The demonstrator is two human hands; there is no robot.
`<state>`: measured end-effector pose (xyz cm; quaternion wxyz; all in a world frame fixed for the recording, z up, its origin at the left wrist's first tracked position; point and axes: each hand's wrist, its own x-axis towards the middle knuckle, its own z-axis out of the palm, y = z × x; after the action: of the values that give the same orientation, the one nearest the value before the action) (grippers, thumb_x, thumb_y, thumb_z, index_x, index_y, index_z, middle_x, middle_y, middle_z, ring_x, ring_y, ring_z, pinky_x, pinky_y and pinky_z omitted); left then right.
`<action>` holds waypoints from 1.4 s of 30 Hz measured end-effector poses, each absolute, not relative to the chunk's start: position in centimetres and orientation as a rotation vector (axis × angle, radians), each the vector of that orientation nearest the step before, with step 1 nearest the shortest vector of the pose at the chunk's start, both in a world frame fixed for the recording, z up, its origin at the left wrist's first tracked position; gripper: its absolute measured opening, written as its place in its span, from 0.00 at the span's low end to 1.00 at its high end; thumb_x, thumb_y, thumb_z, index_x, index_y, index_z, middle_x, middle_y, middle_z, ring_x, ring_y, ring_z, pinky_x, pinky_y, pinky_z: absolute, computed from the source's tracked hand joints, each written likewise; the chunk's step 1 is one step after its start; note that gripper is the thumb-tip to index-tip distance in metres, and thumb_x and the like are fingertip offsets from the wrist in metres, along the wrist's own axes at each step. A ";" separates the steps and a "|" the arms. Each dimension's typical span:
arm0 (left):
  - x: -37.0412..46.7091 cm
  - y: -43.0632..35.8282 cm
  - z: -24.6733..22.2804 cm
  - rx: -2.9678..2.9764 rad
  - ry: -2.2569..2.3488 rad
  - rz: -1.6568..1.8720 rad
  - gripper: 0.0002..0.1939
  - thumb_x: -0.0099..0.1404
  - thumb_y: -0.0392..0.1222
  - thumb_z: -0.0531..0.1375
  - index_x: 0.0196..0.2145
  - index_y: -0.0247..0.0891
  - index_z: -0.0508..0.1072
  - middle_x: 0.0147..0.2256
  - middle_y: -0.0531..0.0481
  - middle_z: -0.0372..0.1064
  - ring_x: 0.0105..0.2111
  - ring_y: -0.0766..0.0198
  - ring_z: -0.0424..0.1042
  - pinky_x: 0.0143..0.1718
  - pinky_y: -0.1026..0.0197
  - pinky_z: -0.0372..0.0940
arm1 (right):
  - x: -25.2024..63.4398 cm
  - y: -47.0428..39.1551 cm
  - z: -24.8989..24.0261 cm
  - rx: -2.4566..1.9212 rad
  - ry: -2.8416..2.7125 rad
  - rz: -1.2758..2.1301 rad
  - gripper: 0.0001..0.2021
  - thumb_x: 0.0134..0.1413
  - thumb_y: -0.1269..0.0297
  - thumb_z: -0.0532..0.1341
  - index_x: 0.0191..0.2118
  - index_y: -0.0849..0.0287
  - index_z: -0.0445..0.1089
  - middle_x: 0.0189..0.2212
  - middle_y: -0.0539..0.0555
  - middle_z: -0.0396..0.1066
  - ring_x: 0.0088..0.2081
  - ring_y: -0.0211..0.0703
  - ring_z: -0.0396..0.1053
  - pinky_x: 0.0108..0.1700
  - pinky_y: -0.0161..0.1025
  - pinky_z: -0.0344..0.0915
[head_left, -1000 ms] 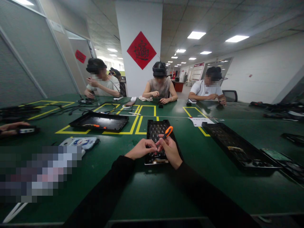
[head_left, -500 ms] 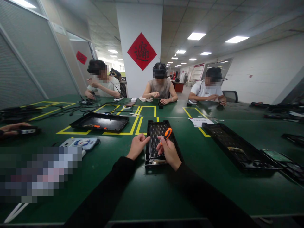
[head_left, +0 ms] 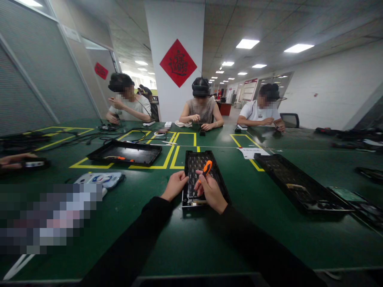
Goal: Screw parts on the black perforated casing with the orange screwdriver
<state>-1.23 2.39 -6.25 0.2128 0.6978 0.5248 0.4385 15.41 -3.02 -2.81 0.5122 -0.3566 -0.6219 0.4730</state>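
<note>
In front of me a black rectangular tray (head_left: 190, 183) lies lengthwise on the green table, its floor covered with rows of small shiny pieces. My left hand (head_left: 175, 185) is closed at the tray's left rim, with the thumb against the edge. Over the tray's right side, my right hand (head_left: 211, 192) grips a screwdriver (head_left: 207, 168) with an orange and black handle. The handle points up and slightly away from me; its tip is hidden behind the fingers. A small light-coloured piece (head_left: 195, 203) shows at the tray's near end.
A second black tray (head_left: 128, 152), with orange-handled tools in it, lies at the left. Another tray (head_left: 302, 187) is at the right, by a white paper (head_left: 253, 153). Left of me lies a patterned phone case (head_left: 100, 180). Several people sit around the table; a person's hand (head_left: 14, 161) is at far left.
The screwdriver handle and my right hand have shifted slightly left, and the handle stands a little more upright. My left hand stays at the rim.
</note>
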 end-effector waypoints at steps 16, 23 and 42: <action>-1.3 2.4 -6.3 1.929 1.432 1.203 0.15 0.56 0.42 0.53 0.18 0.37 0.50 0.18 0.58 0.47 0.20 0.71 0.51 0.23 0.67 0.46 | 15.8 -2.9 -2.4 -0.784 -1.379 1.237 0.23 0.45 0.61 0.63 0.48 0.59 0.61 0.26 0.47 0.68 0.21 0.31 0.62 0.22 0.30 0.60; -1.4 2.5 -6.4 1.935 1.427 1.204 0.15 0.56 0.42 0.53 0.18 0.37 0.50 0.18 0.58 0.47 0.20 0.71 0.51 0.23 0.68 0.46 | 15.8 -2.7 -2.5 -0.789 -1.391 1.198 0.15 0.45 0.59 0.64 0.38 0.62 0.67 0.30 0.53 0.71 0.26 0.34 0.65 0.24 0.31 0.62; -1.3 2.5 -6.6 1.941 1.411 1.215 0.16 0.56 0.43 0.53 0.18 0.37 0.49 0.18 0.58 0.47 0.21 0.71 0.51 0.23 0.68 0.46 | 15.8 -2.9 -2.4 -0.807 -1.482 1.189 0.19 0.48 0.61 0.61 0.47 0.59 0.66 0.24 0.47 0.63 0.21 0.30 0.58 0.23 0.30 0.57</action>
<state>-1.34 2.48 -6.56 0.2240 0.7033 0.5111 0.4404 15.84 -2.91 -2.45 0.5130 -0.3358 -0.6161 0.4945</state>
